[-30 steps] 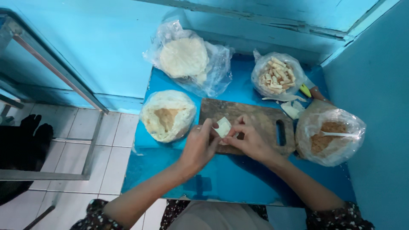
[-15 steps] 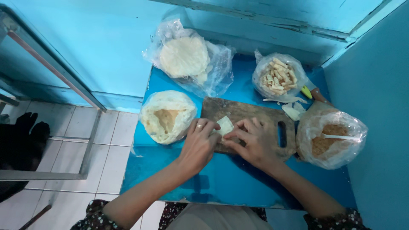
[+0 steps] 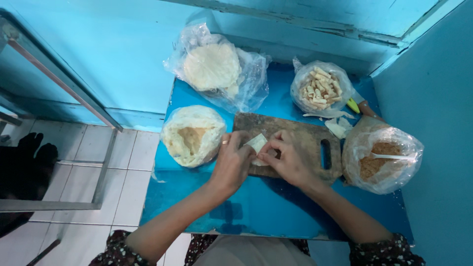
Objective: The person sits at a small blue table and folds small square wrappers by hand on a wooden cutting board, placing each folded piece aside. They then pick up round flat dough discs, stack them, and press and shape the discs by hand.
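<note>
- Blue walls close in behind and to your right of the small blue table (image 3: 276,216), which sits in a corner; its left edge drops to white floor tiles beside a metal frame (image 3: 64,93).
- You work over the wooden cutting board (image 3: 305,143) at the table's middle, its handle slot toward your right.
- Your left hand (image 3: 231,165) (a ring on one finger) curls its fingers on the pale pastry piece (image 3: 256,144), pinching its left side.
- Your right hand (image 3: 288,160) closes thumb and fingertips on the same piece from the other side; it lies on the board's left half.
- Just left of the board sits an open bag of pale wrappers (image 3: 192,135), close to the table's left edge.
- At the back stand a bag of round flat sheets (image 3: 214,66) and a bag of rolled pieces (image 3: 320,88).
- A bag of brown filling (image 3: 382,160) with a white spoon crowds the right wall.
- Open room lies along the near edge, bare blue in front of the board.
</note>
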`<state>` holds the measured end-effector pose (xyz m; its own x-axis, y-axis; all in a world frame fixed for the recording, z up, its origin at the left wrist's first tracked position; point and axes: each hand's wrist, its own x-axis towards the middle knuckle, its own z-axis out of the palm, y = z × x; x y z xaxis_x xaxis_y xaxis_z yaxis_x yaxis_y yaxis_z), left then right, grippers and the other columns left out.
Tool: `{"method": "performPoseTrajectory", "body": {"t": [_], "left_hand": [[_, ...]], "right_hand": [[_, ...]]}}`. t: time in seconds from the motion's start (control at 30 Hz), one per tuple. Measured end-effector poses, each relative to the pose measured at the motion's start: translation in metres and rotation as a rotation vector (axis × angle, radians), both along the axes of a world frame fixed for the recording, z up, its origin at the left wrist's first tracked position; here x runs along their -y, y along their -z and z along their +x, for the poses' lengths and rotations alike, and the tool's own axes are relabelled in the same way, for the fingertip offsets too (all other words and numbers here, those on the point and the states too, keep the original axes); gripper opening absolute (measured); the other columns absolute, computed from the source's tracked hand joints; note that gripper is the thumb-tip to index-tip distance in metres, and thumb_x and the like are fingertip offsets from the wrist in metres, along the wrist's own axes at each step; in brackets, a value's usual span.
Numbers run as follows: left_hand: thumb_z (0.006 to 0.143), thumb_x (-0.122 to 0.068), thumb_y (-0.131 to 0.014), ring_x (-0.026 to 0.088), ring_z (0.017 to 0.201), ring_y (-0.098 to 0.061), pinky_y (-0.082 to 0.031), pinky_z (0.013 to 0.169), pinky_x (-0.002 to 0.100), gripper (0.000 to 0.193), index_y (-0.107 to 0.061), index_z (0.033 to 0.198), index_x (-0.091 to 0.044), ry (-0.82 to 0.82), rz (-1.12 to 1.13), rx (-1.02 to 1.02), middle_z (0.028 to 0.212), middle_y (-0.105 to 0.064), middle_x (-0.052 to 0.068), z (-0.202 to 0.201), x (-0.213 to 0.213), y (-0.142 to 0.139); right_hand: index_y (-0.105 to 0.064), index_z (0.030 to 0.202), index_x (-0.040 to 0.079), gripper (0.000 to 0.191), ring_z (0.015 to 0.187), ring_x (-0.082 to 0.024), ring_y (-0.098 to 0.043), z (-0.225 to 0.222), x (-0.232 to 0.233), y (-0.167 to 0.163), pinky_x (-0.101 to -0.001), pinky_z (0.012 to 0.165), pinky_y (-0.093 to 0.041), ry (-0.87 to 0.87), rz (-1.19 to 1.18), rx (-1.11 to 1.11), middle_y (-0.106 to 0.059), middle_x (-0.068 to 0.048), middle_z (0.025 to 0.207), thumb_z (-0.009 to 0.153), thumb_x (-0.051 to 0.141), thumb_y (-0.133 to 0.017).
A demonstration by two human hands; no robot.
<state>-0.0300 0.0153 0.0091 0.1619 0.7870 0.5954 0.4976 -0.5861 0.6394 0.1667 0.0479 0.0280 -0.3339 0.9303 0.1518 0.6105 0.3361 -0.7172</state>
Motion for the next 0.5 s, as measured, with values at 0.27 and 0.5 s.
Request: {"method": "performPoseTrajectory", "body": {"t": [0.27, 0.5], "left_hand": [[0.085, -0.003, -0.071, 0.042, 0.107, -0.051, -0.046, 0.090, 0.049, 0.011, -0.068, 0.096, -0.001, -0.051, 0.027, -0.027, 0.117, -0.058, 0.017, 0.002, -0.005, 0.002], [0.079, 0.001, -0.066, 0.043, 0.116, -0.052, -0.047, 0.096, 0.048, 0.018, -0.068, 0.097, 0.000, -0.035, 0.072, -0.142, 0.131, -0.056, 0.020, 0.001, -0.007, 0.003]], "right_hand": [[-0.074, 0.096, 0.019, 0.013, 0.098, -0.019, -0.060, -0.006, 0.027, -0.014, -0.0481, 0.092, -0.037, -0.078, 0.707, 0.364, -0.064, 0.005, 0.103, 0.087, 0.026, -0.080], [-0.076, 0.094, 0.019, 0.012, 0.102, -0.022, -0.059, -0.001, 0.006, -0.001, -0.0424, 0.087, -0.040, 0.016, 0.373, 0.126, -0.060, -0.001, 0.108, 0.085, 0.026, -0.080]]}}
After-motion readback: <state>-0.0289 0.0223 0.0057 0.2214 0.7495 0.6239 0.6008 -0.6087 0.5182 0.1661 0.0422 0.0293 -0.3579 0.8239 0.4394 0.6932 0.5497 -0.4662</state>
